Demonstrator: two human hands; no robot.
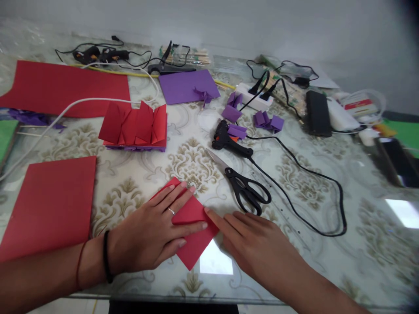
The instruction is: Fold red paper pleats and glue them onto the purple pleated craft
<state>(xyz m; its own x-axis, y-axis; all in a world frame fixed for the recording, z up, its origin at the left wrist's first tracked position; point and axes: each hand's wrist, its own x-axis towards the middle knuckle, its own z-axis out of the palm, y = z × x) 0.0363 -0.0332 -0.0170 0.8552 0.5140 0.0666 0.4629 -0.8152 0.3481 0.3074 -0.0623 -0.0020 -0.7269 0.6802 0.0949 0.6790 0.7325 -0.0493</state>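
A small folded piece of red paper [193,250] lies slanted on the table near its front edge. My left hand [153,231] rests flat on this paper with its fingers spread, pressing it down. At the paper's right edge, the index fingertip of my right hand [252,235] touches the fold. The other fingers of that hand are curled in, and its thumb is hidden. Black-handled scissors [247,187] lie just beyond my right hand. A black glue gun [231,141] lies behind the scissors.
A red folded-paper piece [134,126] stands at centre left. Red sheets [55,205] lie on the left, and a purple sheet [183,87] is behind. Purple folded pieces [268,122] sit near a white power strip [255,96]. A black cord [310,174] loops across the right side.
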